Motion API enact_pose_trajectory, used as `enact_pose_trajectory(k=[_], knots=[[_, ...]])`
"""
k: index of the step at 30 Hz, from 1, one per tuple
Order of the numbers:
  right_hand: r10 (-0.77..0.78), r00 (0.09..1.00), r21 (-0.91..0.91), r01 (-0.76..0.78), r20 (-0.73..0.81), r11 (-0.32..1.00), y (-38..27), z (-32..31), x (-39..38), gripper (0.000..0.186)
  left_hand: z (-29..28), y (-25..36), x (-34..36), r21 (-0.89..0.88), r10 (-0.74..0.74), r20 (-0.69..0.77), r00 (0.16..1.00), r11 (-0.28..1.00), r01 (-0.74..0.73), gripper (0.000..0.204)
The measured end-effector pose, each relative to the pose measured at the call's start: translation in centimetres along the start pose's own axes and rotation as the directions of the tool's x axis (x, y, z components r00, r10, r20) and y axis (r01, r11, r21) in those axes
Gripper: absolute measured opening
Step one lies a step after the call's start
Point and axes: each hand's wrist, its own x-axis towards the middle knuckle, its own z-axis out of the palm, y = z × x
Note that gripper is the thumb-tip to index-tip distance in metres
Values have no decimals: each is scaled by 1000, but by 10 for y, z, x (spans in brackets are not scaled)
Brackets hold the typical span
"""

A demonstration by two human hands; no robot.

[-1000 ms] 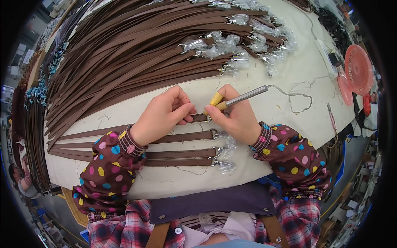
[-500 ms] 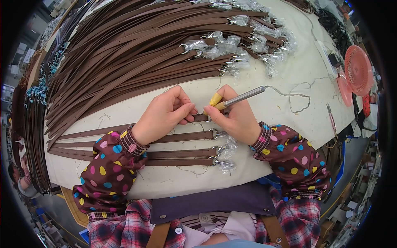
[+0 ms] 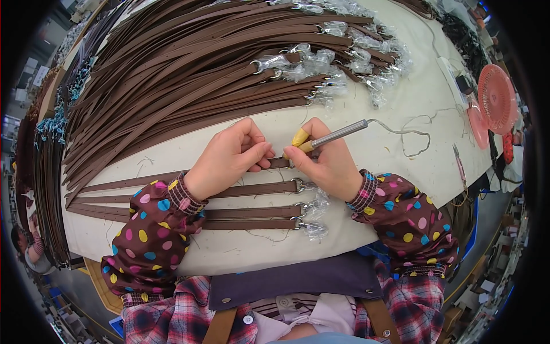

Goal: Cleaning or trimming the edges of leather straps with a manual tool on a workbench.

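Observation:
My left hand (image 3: 224,159) is closed, its thumb and fingertips pinched at the end of a brown leather strap (image 3: 279,163) lying on the table. Whether a thread is also between those fingers is too small to tell. My right hand (image 3: 334,169) grips a corded pen-like tool (image 3: 342,132), like a soldering iron, with a metal barrel and a yellowish front part. A yellow cover (image 3: 299,137) wraps one right fingertip. The tool's tip meets the strap end beside a metal ring, partly hidden by my fingers. Closer to me lie several similar straps (image 3: 252,214) with metal rings and clear plastic wrapping.
A large pile of brown straps (image 3: 189,74) with plastic-wrapped ends (image 3: 312,60) covers the table's far left. On the right are the tool's cord (image 3: 409,135), small pointed snips (image 3: 459,163) and a pink round basket (image 3: 496,97). Loose threads lie about the white tabletop (image 3: 395,189).
Both hands, the tool and the strap end have shifted very slightly to the right. Both grips look the same.

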Motion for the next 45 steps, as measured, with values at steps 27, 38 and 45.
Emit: enact_pose_trajectory(k=[27,38,45], knots=[[-307,934,-410,356,181,840,-1,-24,-9,18,-12,12,-8,719,285,-32,958,673,-176,12],[-350,936,-356,320,-22,878,2,-35,1,20,-25,2,20,974,704,-84,706,208,-91,20],[-389,918,-363,338,-76,868,2,-42,4,21,-67,10,40,991,740,-89,667,133,-15,17]])
